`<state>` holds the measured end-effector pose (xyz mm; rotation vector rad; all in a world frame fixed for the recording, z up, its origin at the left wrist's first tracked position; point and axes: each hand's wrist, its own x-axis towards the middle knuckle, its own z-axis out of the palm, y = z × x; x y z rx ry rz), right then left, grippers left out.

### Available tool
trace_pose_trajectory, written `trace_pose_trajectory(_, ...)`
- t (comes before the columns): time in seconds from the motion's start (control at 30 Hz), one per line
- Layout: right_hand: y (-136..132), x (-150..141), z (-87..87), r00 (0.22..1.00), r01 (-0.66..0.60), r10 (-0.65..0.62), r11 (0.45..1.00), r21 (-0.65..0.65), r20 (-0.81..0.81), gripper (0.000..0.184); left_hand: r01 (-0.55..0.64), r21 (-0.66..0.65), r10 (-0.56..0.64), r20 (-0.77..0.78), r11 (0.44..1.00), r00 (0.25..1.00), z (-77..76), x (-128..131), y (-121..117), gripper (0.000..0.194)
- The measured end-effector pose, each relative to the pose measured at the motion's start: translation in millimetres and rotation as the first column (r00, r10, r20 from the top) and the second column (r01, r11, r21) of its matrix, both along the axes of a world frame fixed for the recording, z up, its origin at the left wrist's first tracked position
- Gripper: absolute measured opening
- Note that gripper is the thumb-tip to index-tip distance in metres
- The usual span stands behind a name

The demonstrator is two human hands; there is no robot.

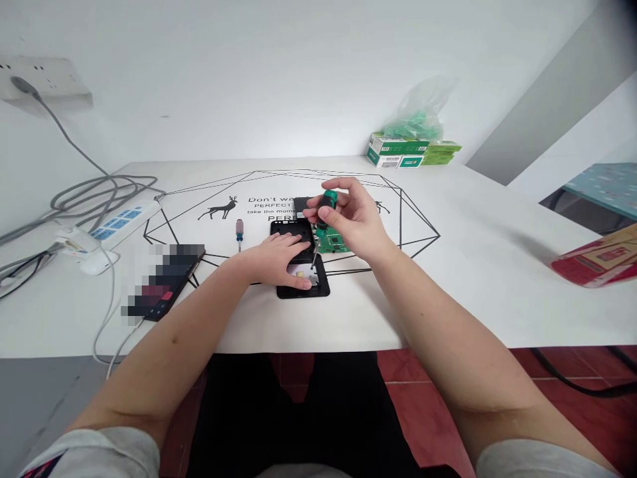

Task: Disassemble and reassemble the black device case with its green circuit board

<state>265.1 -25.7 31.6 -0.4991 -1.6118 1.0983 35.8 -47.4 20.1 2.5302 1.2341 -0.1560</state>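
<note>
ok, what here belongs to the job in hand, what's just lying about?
Job:
green-and-black screwdriver, right hand
black rectangular plastic casing, under left hand
green circuit board
pink-and-blue screwdriver, likely spare

Lying about, apparently:
black flat device
white power strip
green-and-white boxes
red-and-yellow package

Black trousers (348,398) clothe both legs. Left of them, a pale grey left sleeve (117,451) ends loosely near the elbow (navy and red show on its outer part); right of them, a grey right sleeve (537,459). Left hand (281,257) and right hand (353,216) are bare.
</note>
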Motion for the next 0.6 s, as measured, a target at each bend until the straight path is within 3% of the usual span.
trace_pose_trajectory(0.1,5,0,-2.1,0.994,0.087,-0.084,0.995,0.053,-0.063,0.051,0.026,0.026,-0.030,0.141,0.999,0.990,3.5,0,-1,0.090)
trace_pose_trajectory(0.2,8,-3,-4.5,0.985,0.140,-0.131,0.987,0.076,-0.114,0.053,0.071,0.102,-0.101,0.333,0.992,0.938,4.9,2,0,0.035)
trace_pose_trajectory(0.23,9,-4,-5.4,0.982,0.148,-0.137,0.986,0.077,-0.126,0.054,0.077,0.131,-0.121,0.378,0.988,0.918,4.9,2,2,0.025)
trace_pose_trajectory(0.33,11,-4,-7.5,0.974,0.172,-0.156,0.981,0.088,-0.165,0.054,0.076,0.180,-0.145,0.411,0.981,0.900,6.1,-3,8,0.024)
trace_pose_trajectory(0.4,12,-4,-8.8,0.967,0.193,-0.173,0.977,0.094,-0.184,0.053,0.068,0.192,-0.130,0.331,0.979,0.935,9.0,-11,15,0.019)
trace_pose_trajectory(0.5,12,-6,-12.0,0.969,0.189,-0.172,0.978,0.084,-0.175,0.052,-0.063,0.280,0.024,0.142,0.958,0.990,13.7,-31,27,0.017)
trace_pose_trajectory(0.6,7,-17,-17.9,0.983,0.132,-0.124,0.990,0.058,-0.133,0.051,-0.166,0.319,0.161,0.041,0.933,0.986,12.2,-49,40,0.025)
